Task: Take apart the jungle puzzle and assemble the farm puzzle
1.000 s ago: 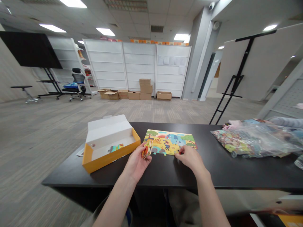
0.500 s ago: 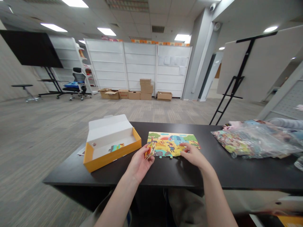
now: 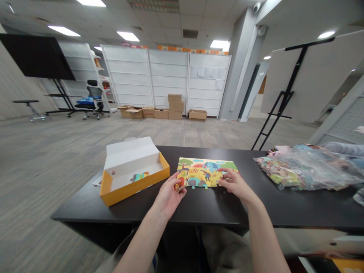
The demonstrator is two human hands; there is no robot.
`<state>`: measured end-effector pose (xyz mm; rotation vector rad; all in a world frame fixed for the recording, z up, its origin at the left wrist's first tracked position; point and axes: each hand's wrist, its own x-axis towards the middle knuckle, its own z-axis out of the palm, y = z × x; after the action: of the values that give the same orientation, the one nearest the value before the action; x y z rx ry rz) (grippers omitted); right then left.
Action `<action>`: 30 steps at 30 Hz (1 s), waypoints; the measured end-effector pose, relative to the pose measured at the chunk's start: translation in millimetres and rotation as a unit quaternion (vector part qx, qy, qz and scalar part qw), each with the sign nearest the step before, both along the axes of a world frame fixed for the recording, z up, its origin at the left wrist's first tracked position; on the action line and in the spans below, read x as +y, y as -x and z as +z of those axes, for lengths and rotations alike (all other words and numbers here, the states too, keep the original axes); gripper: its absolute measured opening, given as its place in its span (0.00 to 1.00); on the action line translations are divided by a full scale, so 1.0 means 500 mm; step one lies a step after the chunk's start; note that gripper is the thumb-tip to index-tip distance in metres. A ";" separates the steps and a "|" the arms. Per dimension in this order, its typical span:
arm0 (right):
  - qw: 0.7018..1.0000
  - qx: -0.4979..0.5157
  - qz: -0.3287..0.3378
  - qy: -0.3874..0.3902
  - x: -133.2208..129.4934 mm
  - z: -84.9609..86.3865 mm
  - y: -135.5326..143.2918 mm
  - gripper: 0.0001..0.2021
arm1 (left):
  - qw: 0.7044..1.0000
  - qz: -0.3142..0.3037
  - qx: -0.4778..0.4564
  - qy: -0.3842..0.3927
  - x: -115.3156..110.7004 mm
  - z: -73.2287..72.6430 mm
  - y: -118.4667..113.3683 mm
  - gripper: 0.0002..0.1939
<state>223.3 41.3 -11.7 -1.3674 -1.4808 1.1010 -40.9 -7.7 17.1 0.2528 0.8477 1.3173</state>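
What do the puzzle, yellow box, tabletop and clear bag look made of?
Puzzle: likely paperboard, maybe wood; matte print, knobbed edge.
Box: probably cardboard, yellow outside, white inside; folded walls.
Tabletop: dark, faint sheen; laminate or painted wood, can't tell.
Bag: clear plastic film, apparently; crinkled, with glossy highlights.

We can read no text, label or number here; the sheets (image 3: 207, 72) on the white shelving (image 3: 167, 74) look too faint.

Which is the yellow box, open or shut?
Open: on the yellow box, the white lid stands raised, and colourful contents show inside.
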 end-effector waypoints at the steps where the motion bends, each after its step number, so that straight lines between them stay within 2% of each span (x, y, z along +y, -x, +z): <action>1: 1.000 0.007 -0.012 0.000 -0.001 -0.001 -0.001 0.30 | 1.000 0.001 0.003 0.000 0.000 0.000 0.000 0.21; 6: 0.996 0.021 -0.080 0.028 0.000 -0.001 -0.002 0.25 | 1.000 0.014 0.011 0.000 -0.001 0.001 0.000 0.23; 9: 0.995 0.030 -0.097 0.012 0.000 0.005 -0.003 0.25 | 1.000 0.019 0.014 0.004 -0.002 0.002 0.000 0.24; 14: 0.997 0.027 -0.058 -0.039 -0.009 0.019 -0.007 0.27 | 1.000 0.014 0.017 -0.005 0.000 0.005 -0.002 0.24; 22: 0.998 0.043 0.020 0.046 -0.029 0.027 0.042 0.26 | 0.999 -0.037 -0.006 -0.029 -0.009 0.004 -0.016 0.22; 27: 0.998 0.049 0.034 0.036 -0.032 0.028 0.061 0.23 | 0.993 -0.096 -0.063 0.006 -0.015 0.006 -0.037 0.25; 30: 0.998 0.035 0.037 0.025 -0.029 0.022 0.057 0.23 | 0.993 -0.096 -0.065 0.012 -0.016 0.007 -0.047 0.26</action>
<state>194.7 27.0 -0.6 -1.3040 -1.4730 1.2272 -17.3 -15.7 20.9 0.2209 0.7120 1.1309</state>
